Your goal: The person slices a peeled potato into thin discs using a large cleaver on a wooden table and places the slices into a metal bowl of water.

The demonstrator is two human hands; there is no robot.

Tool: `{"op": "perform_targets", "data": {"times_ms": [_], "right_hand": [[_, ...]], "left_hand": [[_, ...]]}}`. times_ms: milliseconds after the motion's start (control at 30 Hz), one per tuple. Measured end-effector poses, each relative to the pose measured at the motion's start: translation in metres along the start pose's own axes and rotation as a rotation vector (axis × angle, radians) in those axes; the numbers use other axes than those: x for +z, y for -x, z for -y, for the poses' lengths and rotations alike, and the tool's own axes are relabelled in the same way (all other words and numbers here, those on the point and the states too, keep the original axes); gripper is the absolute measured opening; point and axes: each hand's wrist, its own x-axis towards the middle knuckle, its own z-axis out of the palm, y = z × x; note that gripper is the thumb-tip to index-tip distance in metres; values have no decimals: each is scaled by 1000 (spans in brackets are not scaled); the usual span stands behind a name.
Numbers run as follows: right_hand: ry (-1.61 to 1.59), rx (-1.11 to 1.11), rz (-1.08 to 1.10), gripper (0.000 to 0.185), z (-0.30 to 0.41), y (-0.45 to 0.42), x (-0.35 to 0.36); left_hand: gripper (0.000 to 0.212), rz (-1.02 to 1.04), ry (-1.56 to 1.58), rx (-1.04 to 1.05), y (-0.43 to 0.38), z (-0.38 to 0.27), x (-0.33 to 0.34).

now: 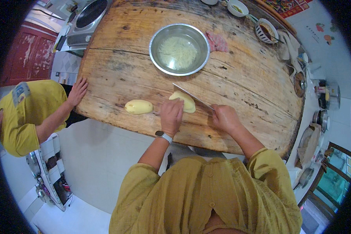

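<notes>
My right hand (226, 117) grips the handle of a kitchen knife (190, 95), its blade seen nearly edge-on and slanting up to the left. The blade lies along the right side of sliced peeled potato (183, 100) on the wooden tabletop (120, 76). Bent fingers of my left hand (172, 114) press on the left part of these slices; a watch is on that wrist. Left of that hand lies a whole peeled potato (139, 107). Beyond the knife stands a metal basin (154, 63) with pale potato shreds (178, 52) in water.
A pink cloth (218, 41) lies beside the basin. Bowls with dark liquid (263, 35) and green liquid (231, 13) stand at the far right edge. At left, another person's hand (78, 91) rests on the table's edge. A stove (84, 36) stands beyond the upper left corner.
</notes>
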Motion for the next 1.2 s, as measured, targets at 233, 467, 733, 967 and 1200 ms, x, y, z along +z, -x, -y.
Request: {"op": "perform_targets", "data": {"times_ms": [233,467,733,967,1200], "right_hand": [[7,13,36,15,-1,-2,7],[21,57,109,16,-4,-5,13],[-71,-28,31,18,0,-6,14],[67,-15,45,21,1,-2,16],[56,-19,14,18,-9,-9,20]], "left_hand": [[20,176,55,70,-5,2,0],[11,139,14,94,6,9,6],[22,168,-67,254,-2,25,10],[24,140,-17,274,4,23,13],[14,132,-34,198,-6,24,28]]}}
